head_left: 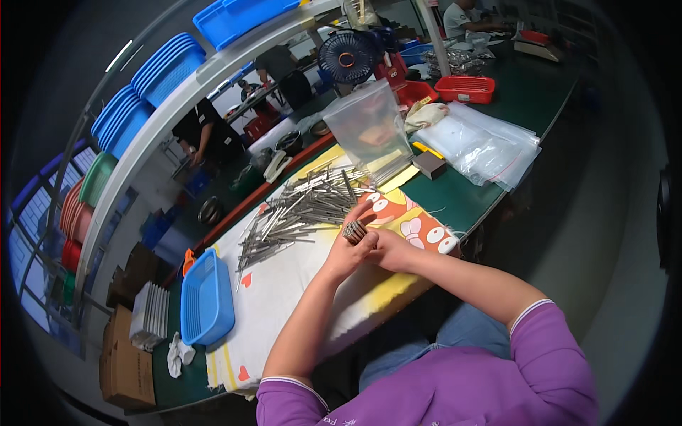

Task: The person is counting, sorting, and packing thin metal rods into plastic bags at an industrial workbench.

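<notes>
- Stacked plastic baskets, red, green (98,177) and blue (168,69), line a pale rack that slants up along the left.
- Below them I see a cardboard box (131,366), a stack of thin white pieces (150,316) and a crumpled white cloth (179,355) on the green table.
- A blue basket (207,298) comes next, touching the edge of the white table cloth (273,319), with something orange (188,262) just behind it.
- On the cloth a loose heap of thin metal rods (298,213) sprawls at all angles, well apart from the basket.
- The left hand (341,255) is just in front of the heap, its fingers closed around a bundle of rods (354,232), whose ends make a tight, roundish cluster.
- That bundle sits between the two hands, above the cloth.
- The right hand (389,248) meets the left from the other side; most of its fingers are hidden, so I can't tell how tightly they close.
- Behind the hands stands a clear zip bag (366,124), a dark fan (348,58) beyond it.
- Further right, a grey-brown block (429,165) lies near a pile of clear plastic bags (483,145), with a red tray (465,89) behind.
</notes>
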`<action>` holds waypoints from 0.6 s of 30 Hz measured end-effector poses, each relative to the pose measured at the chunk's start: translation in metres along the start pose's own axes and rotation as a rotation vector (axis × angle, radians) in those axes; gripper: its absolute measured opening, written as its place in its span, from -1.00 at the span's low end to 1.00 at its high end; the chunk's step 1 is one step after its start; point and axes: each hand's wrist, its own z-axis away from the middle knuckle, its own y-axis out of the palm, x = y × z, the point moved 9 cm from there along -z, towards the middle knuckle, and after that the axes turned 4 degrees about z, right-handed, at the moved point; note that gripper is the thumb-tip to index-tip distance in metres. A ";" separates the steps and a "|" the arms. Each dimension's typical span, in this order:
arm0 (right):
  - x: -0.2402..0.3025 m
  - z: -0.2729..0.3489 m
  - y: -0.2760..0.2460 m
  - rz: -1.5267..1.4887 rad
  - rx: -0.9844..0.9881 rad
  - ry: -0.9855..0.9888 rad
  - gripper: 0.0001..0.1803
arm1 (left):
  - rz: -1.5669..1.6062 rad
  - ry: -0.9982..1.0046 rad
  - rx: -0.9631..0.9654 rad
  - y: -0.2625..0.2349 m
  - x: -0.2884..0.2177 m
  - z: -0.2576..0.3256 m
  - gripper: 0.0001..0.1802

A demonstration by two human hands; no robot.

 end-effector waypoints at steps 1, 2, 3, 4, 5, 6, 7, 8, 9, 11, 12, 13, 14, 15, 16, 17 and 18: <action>0.004 0.000 0.000 -0.022 -0.010 0.004 -0.72 | 0.095 -0.063 0.018 -0.003 0.008 -0.001 -0.06; -0.002 -0.001 -0.002 -0.099 -0.031 0.060 -0.73 | 0.169 -0.104 0.053 -0.004 0.015 -0.002 -0.01; -0.011 -0.002 -0.004 -0.177 -0.049 0.118 -0.73 | 0.245 -0.147 0.085 -0.006 0.022 -0.003 0.04; -0.014 -0.003 -0.008 -0.174 -0.063 0.114 -0.73 | 0.241 -0.146 0.099 -0.006 0.025 -0.005 0.04; -0.021 -0.002 -0.018 -0.252 -0.151 0.148 -0.72 | 0.210 -0.158 0.133 -0.004 0.031 -0.006 0.05; -0.029 0.000 -0.027 -0.330 -0.237 0.183 -0.70 | 0.181 -0.169 0.164 -0.002 0.036 -0.005 0.07; -0.028 0.000 -0.029 -0.324 -0.244 0.180 -0.70 | 0.156 -0.155 0.173 0.005 0.035 -0.005 0.07; -0.024 0.002 -0.036 -0.361 -0.309 0.139 -0.68 | 0.205 -0.154 0.149 0.008 0.040 -0.003 -0.02; -0.020 0.004 -0.042 -0.397 -0.373 0.097 -0.65 | 0.254 -0.154 0.123 0.008 0.043 -0.001 -0.11; -0.009 -0.001 -0.038 -0.066 -0.258 -0.014 -0.65 | 0.229 -0.181 0.155 0.013 0.042 0.004 -0.27; 0.017 0.002 -0.046 0.391 -0.442 -0.290 -0.63 | 0.201 -0.212 0.177 0.017 0.042 0.006 -0.42; 0.043 0.012 -0.035 0.850 -0.605 -0.568 -0.61 | 0.205 -0.211 0.174 0.022 0.035 0.008 -0.42; 0.045 0.008 -0.034 0.851 -0.598 -0.561 -0.61 | 0.145 -0.242 0.090 0.020 0.034 0.008 -0.55; 0.032 -0.006 -0.035 0.686 -0.467 -0.399 -0.62 | 0.085 -0.274 0.006 0.015 0.036 0.007 -0.68; 0.025 -0.017 -0.027 0.509 -0.327 -0.247 -0.62 | 0.117 -0.281 0.047 0.014 0.035 0.011 -0.75; -0.006 -0.024 -0.023 -0.029 -0.159 0.173 -0.59 | 0.174 -0.348 0.119 0.018 0.036 0.013 -0.81; -0.002 -0.024 -0.021 -0.110 -0.078 0.272 -0.61 | 0.199 -0.393 0.064 0.015 0.039 0.017 -0.83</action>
